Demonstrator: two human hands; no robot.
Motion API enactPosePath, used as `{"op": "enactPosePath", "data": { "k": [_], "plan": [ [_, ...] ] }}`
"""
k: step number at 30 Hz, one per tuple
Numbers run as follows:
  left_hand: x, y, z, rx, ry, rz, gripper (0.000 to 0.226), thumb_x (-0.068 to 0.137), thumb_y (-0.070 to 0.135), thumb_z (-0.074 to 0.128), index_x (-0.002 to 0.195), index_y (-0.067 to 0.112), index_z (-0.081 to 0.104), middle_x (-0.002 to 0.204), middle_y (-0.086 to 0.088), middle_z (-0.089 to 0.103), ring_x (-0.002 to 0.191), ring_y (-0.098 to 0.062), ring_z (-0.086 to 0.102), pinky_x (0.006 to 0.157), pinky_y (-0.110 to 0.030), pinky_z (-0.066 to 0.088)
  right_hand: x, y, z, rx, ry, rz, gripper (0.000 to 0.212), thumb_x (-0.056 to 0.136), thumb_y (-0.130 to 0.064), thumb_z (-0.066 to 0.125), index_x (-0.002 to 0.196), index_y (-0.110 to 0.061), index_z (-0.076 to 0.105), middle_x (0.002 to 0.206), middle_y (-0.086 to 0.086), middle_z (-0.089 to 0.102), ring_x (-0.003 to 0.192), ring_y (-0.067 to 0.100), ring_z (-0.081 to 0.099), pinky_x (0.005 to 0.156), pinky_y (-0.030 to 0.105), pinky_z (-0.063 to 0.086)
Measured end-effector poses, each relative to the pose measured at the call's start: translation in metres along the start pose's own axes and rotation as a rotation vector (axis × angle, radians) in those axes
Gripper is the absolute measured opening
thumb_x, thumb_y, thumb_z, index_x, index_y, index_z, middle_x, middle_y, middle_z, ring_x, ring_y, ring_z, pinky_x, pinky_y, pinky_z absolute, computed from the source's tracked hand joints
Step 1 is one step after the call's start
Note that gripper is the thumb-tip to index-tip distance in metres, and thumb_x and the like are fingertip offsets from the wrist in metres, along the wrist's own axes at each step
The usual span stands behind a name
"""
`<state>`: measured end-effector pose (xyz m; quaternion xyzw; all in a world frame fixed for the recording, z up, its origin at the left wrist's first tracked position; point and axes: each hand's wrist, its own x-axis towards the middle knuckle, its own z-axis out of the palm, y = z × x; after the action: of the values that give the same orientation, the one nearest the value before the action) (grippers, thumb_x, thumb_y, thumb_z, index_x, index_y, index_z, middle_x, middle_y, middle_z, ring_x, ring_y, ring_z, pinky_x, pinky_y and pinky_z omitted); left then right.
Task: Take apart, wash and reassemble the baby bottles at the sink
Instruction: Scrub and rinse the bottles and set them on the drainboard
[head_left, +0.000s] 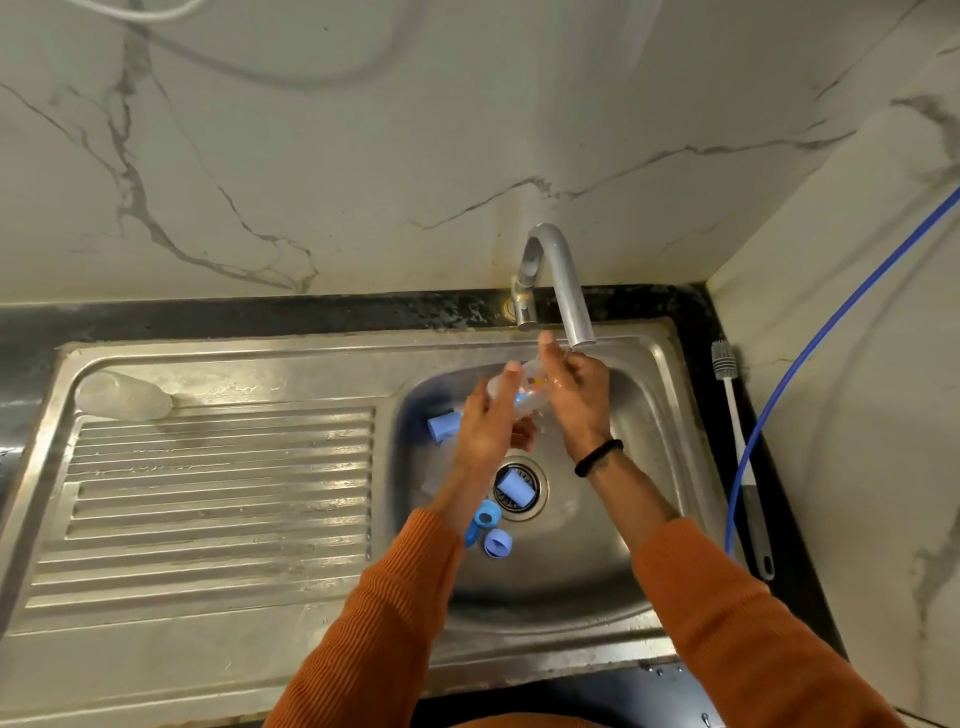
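Note:
I hold a clear baby bottle (525, 391) between both palms, just under the spout of the tap (563, 291), over the sink basin (597, 551). My left hand (485, 423) presses its left side and my right hand (579, 397) its right side. Much of the bottle is hidden by my hands. A blue cap (441, 425) lies in the basin left of my left hand. Another blue cap (514, 486) rests on the drain. Blue rings (491, 530) lie in the basin near my left wrist.
A ribbed steel drainboard (208, 509) stretches left of the basin, with a clear bottle (122, 397) lying at its far corner. A bottle brush (740, 452) lies on the dark counter to the right, beside a blue hose (774, 405). Marble wall behind.

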<state>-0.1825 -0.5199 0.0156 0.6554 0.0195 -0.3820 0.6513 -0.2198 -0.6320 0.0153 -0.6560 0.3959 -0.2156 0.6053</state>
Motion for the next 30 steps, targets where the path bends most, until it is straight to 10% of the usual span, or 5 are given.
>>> {"op": "enactPosePath", "data": {
  "k": [8,12,15,20,30],
  "plan": [
    [0.002,0.008,-0.012,-0.545,-0.210,-0.718,0.054,0.102,0.055,0.040,0.095,0.006,0.060,0.064,-0.004,0.053,0.035,-0.006,0.039,0.028,-0.015,0.026,-0.017,-0.008,-0.036,-0.250,-0.319,-0.249,0.019,0.096,-0.029,0.074,0.107,-0.017,0.065,0.108,-0.004,0.069,0.101,0.009,0.069,0.084,0.018,0.055],
    [0.002,0.006,0.001,-0.487,-0.046,-0.570,0.068,0.102,0.062,0.048,0.120,-0.002,0.060,0.103,-0.023,0.072,0.078,-0.029,0.072,0.066,-0.033,0.063,-0.018,-0.020,-0.041,-0.283,-0.103,-0.199,0.039,0.084,-0.029,0.086,0.114,-0.020,0.063,0.107,-0.009,0.074,0.096,0.002,0.071,0.080,0.016,0.057],
    [0.006,0.003,-0.004,-0.431,0.012,-0.450,0.053,0.105,0.050,0.051,0.126,0.003,0.063,0.115,-0.025,0.072,0.112,-0.039,0.070,0.102,-0.048,0.056,-0.023,-0.027,-0.037,-0.509,-0.065,-0.371,0.040,0.081,-0.032,0.086,0.117,-0.023,0.070,0.109,-0.016,0.070,0.093,-0.001,0.067,0.080,0.012,0.052],
    [0.006,0.001,-0.016,-0.428,-0.009,-0.414,0.039,0.107,0.036,0.054,0.127,0.003,0.063,0.117,-0.022,0.072,0.113,-0.036,0.069,0.105,-0.048,0.053,-0.032,-0.032,-0.037,-0.744,-0.070,-0.501,0.036,0.083,-0.021,0.084,0.117,-0.016,0.074,0.114,0.000,0.075,0.104,0.019,0.063,0.092,0.042,0.056],
    [0.005,-0.010,-0.009,-0.395,-0.039,-0.435,0.029,0.104,0.022,0.061,0.127,0.004,0.065,0.105,-0.018,0.078,0.102,-0.033,0.075,0.093,-0.043,0.060,-0.032,-0.045,-0.047,-0.743,-0.107,-0.493,0.037,0.086,-0.019,0.084,0.121,-0.011,0.076,0.120,0.004,0.075,0.111,0.020,0.066,0.101,0.034,0.052]
  ]
}}
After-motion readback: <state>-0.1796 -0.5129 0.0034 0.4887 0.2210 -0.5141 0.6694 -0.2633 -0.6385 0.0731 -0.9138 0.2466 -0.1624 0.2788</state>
